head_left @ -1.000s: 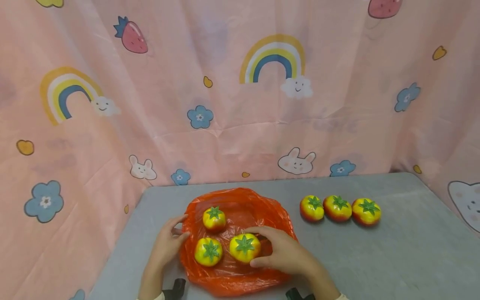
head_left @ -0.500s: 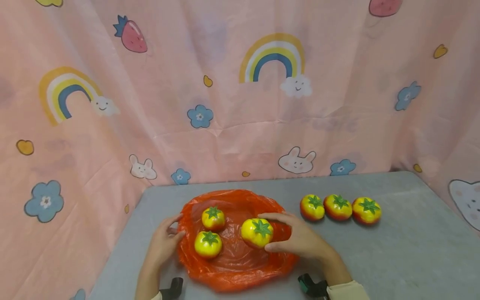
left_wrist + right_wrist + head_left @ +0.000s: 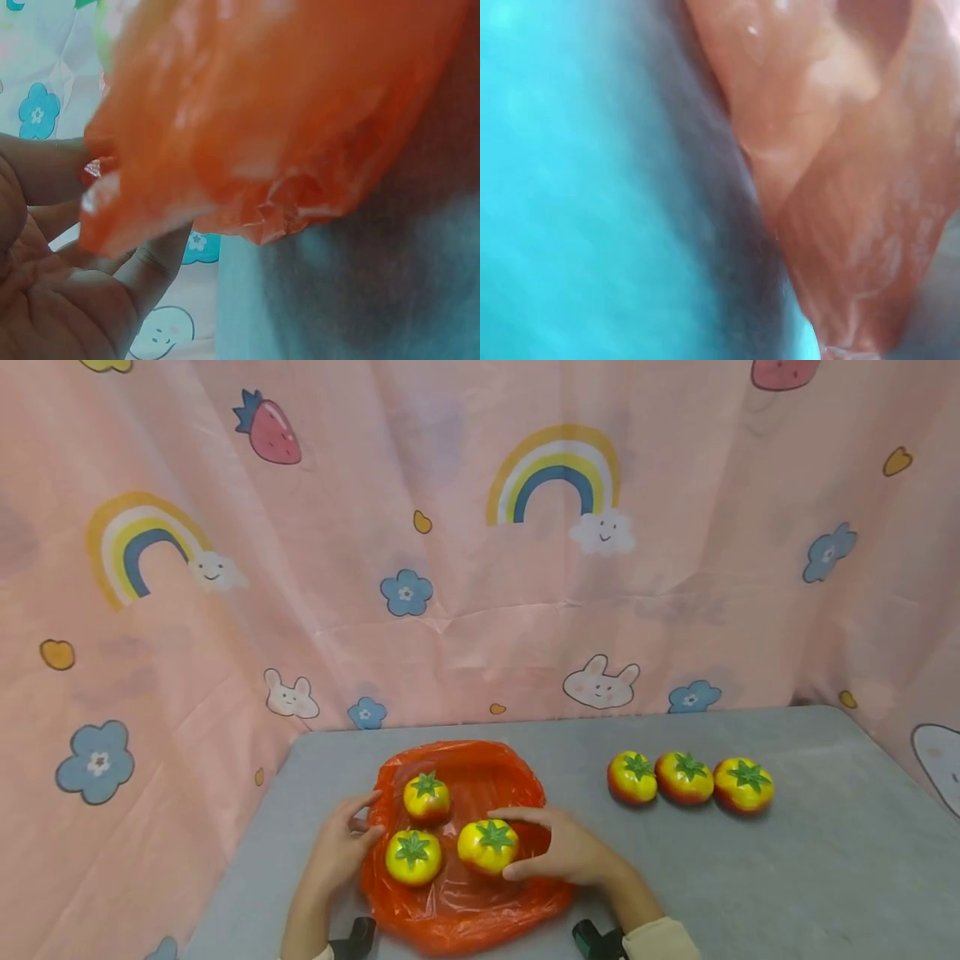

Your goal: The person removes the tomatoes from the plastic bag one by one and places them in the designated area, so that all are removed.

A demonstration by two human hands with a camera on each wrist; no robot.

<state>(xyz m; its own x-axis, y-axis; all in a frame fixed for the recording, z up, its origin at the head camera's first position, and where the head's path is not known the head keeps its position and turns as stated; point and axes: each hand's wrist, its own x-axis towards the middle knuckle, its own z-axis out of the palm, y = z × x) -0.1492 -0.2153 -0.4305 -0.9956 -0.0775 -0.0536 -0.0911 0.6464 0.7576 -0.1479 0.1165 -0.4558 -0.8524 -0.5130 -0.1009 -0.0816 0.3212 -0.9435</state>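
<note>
A red plastic bag [image 3: 465, 927] lies spread on the table, with several yellow-and-red toy tomatoes with green star tops in and beside it. My left hand [image 3: 341, 843] pinches the bag's left edge; in the left wrist view the red film [image 3: 247, 112] passes between thumb and fingers. On the right, my right hand [image 3: 566, 852] grips a toy tomato [image 3: 487, 846] between fingers and thumb, over the bag. Left of it sit two more, an upper toy tomato [image 3: 427, 797] and a lower toy tomato [image 3: 413, 857]. Bag film fills much of the right wrist view, hiding that hand.
Three toy tomatoes stand in a row at the back right: a left one [image 3: 632, 778], a middle one [image 3: 685, 778] and a right one [image 3: 743, 785]. The grey table [image 3: 810, 860] ends at a pink printed curtain [image 3: 480, 643].
The right hand moved right and up with its toy tomato, then back left and down. The bag's right side has drawn inward. The left hand stays at the bag's left edge.
</note>
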